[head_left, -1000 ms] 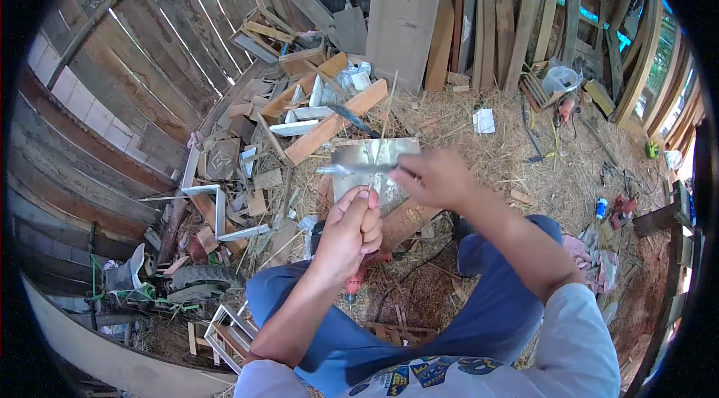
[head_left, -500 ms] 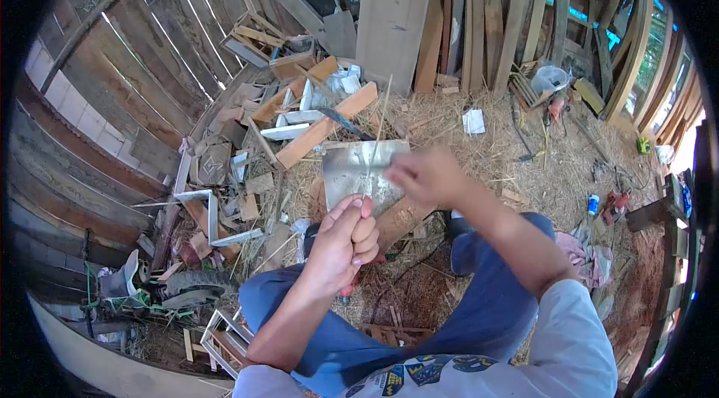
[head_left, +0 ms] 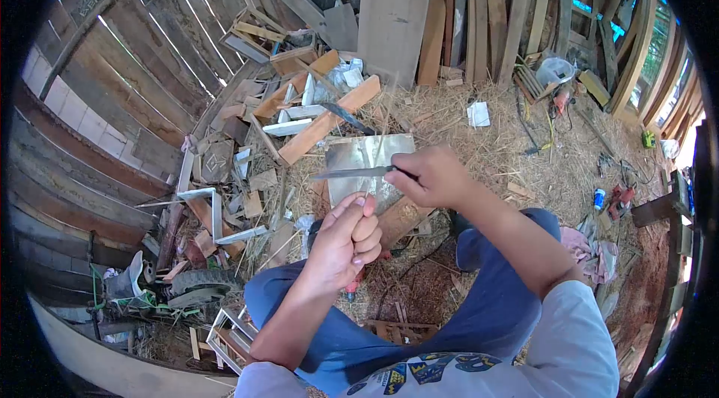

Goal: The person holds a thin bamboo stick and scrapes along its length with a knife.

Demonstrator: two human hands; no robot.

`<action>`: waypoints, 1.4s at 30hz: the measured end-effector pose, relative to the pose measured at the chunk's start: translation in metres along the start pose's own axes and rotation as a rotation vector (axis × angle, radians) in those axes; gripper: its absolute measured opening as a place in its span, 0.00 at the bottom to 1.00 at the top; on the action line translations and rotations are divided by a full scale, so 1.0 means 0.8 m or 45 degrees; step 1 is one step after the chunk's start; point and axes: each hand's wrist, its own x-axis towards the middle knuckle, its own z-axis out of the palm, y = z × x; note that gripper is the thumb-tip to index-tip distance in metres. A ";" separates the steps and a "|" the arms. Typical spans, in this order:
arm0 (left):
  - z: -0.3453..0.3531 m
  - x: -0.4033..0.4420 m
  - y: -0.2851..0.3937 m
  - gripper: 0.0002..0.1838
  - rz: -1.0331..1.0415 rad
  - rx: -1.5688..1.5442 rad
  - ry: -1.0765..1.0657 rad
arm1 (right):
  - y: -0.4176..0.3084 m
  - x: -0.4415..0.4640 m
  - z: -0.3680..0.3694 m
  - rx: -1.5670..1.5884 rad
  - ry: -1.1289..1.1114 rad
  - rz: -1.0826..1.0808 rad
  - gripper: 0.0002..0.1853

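Note:
My right hand (head_left: 432, 177) is closed round the dark handle of a knife (head_left: 352, 172), whose blade points left above my other fist. In my left hand (head_left: 347, 237), fingers folded and thumb on top, a thin pale stick (head_left: 378, 151) is pinched; it rises away from me and looks blurred near its far end. Beneath the blade lies a shiny metal sheet (head_left: 348, 151) on the straw-covered floor. A brown wooden piece (head_left: 401, 224) lies at the sheet's near right side.
Wood offcuts and white frame pieces (head_left: 217, 214) lie to the left. Tall boards (head_left: 393, 16) lean at the back. A red power tool (head_left: 620, 202) and a blue can (head_left: 599, 198) are at the right. A pink cloth (head_left: 592, 252) lies beyond my right knee.
The knife, blurred earlier, now shows sharply over the metal sheet. My right hand has shifted slightly. My left hand stays closed in nearly the same place.

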 end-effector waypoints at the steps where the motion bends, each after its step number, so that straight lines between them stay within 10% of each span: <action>1: -0.001 -0.001 0.001 0.11 -0.008 0.005 0.009 | 0.012 -0.003 0.005 -0.050 -0.070 0.087 0.21; 20: -0.004 0.005 -0.004 0.12 0.114 0.480 0.256 | 0.151 0.003 0.002 -0.160 0.163 0.716 0.25; 31: -0.022 0.033 -0.032 0.09 0.459 1.213 0.288 | 0.057 0.021 0.025 1.557 0.155 1.123 0.17; 42: -0.024 0.062 -0.039 0.11 0.487 1.429 0.257 | 0.079 0.008 0.019 1.221 0.213 1.152 0.17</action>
